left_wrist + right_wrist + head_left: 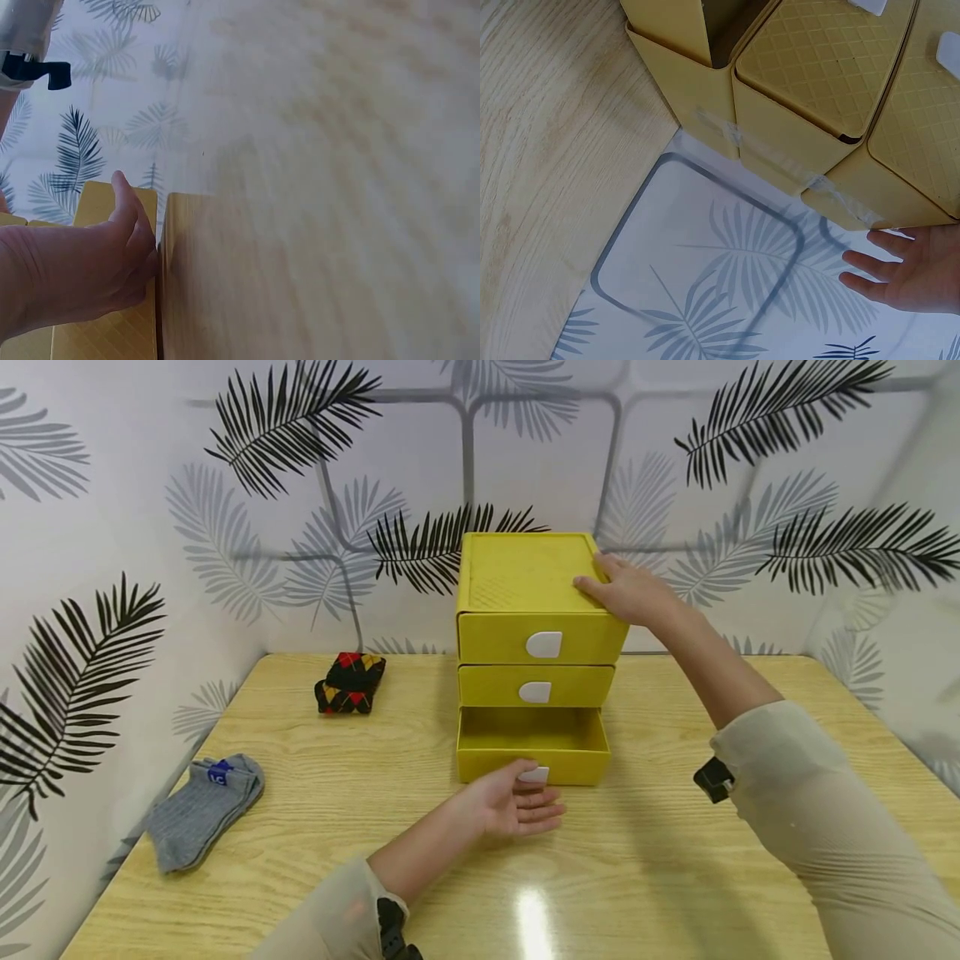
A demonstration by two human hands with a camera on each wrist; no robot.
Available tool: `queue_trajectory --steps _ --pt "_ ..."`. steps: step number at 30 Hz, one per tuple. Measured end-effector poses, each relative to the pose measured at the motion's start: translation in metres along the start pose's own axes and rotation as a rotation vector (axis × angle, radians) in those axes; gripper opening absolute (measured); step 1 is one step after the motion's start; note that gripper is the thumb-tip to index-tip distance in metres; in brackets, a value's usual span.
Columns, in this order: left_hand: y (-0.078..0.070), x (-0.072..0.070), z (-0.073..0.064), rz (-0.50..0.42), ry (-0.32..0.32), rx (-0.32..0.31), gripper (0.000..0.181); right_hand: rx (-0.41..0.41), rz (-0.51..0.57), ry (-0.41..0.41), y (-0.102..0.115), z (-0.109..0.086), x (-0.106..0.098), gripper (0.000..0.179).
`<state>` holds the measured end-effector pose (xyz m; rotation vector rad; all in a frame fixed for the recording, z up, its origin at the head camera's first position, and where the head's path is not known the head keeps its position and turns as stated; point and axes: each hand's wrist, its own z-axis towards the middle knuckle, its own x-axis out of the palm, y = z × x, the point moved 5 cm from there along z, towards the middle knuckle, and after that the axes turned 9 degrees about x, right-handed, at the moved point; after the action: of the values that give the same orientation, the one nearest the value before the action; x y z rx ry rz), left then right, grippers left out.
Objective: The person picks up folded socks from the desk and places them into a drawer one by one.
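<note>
A yellow three-drawer cabinet (pixel 525 572) stands at the back of the table, white tabs on its drawer fronts. The bottom drawer (pixel 581 767) is pulled out, its visible inside bare; both upper drawers are closed. My left hand (pixel 506 806) is at that drawer's front, thumb at the white tab (pixel 540 774), other fingers extended loosely below it. On the cabinet's top right edge rests my right hand (pixel 633 589), its thumb on the top. In the right wrist view the fingers (pixel 870 262) of that hand stretch out straight beside the cabinet's side.
Folded grey socks (pixel 202 814) with a blue label lie near the table's left edge. Folded black socks (pixel 348 685) with a red and yellow diamond pattern sit left of the cabinet. A leaf-patterned wall covering (pixel 405 452) rises behind the wooden table (pixel 345 793).
</note>
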<state>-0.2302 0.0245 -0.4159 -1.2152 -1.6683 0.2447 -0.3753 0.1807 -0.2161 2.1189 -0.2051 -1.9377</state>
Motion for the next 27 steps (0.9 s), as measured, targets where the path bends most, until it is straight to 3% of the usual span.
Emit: queue_trajectory --steps 7,13,27 --pt "0.006 0.000 -0.007 0.013 0.003 0.018 0.048 0.001 0.004 0.002 -0.001 0.000 0.001 0.073" --pt "0.010 0.003 -0.013 0.003 -0.008 -0.002 0.047 0.002 0.007 0.004 -0.002 0.000 0.001 0.073" --pt "0.030 0.003 -0.038 0.025 0.042 -0.047 0.043 -0.002 -0.001 0.000 -0.004 0.002 0.001 0.073"
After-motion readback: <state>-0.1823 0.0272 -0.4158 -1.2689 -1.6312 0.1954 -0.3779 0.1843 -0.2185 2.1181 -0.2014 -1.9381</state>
